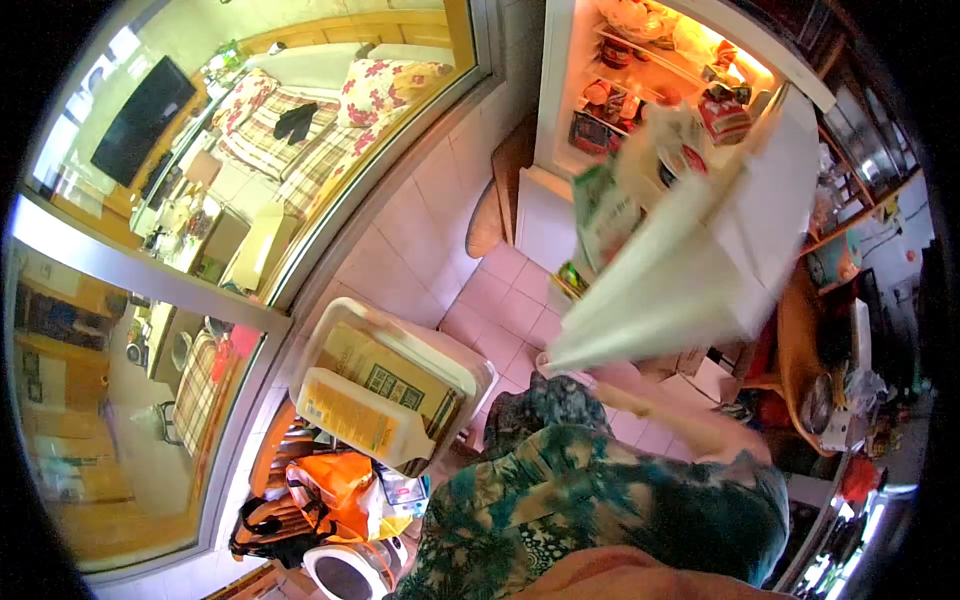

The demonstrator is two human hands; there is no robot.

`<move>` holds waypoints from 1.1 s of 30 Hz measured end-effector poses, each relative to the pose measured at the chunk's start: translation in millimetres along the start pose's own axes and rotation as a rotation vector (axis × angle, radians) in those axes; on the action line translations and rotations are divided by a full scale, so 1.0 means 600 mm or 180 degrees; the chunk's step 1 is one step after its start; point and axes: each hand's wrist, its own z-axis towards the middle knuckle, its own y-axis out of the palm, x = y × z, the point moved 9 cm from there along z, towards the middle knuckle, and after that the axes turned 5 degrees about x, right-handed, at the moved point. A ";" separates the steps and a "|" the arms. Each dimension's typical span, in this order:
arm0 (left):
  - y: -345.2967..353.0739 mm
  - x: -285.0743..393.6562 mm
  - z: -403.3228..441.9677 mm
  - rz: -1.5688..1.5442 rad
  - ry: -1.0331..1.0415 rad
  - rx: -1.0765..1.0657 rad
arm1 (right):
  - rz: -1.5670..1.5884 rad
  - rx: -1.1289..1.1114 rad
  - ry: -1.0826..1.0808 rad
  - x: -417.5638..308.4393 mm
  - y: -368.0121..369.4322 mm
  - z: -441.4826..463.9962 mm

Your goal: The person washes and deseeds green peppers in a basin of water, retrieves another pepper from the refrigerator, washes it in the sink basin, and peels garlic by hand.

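Observation:
My right hand (570,377) is in front of my body, with the forearm (685,408) reaching across from the right. It is closed at the narrow end of a white plastic bag (650,290), which fans up and to the right and is smeared by motion. Behind the bag is the open fridge (560,90), lit orange inside, with packed food (605,95) on its shelves. A green and white bag (605,215) and other blurred packages hang or stand close to the white bag. My left hand cannot be seen.
At the left, a white plastic bin (478,380) holds a flattened cardboard box (395,375) and a white jug (350,412). Below it lies an orange bag (340,490) on a wooden chair. A window (280,330) borders the left side. Pink floor tiles (490,300) show between.

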 end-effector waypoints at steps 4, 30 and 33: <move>-0.002 -0.040 -0.016 0.0158 -0.0049 -0.0232 | 0.0594 -0.0246 0.1343 0.119 0.139 -0.186; 0.105 1.277 0.171 -0.0429 0.4100 0.0969 | 0.2408 0.1325 0.3739 0.665 0.296 -0.614; 0.044 1.508 0.149 -0.0349 0.5004 0.1572 | 0.2789 0.1383 0.3632 0.615 0.283 -0.554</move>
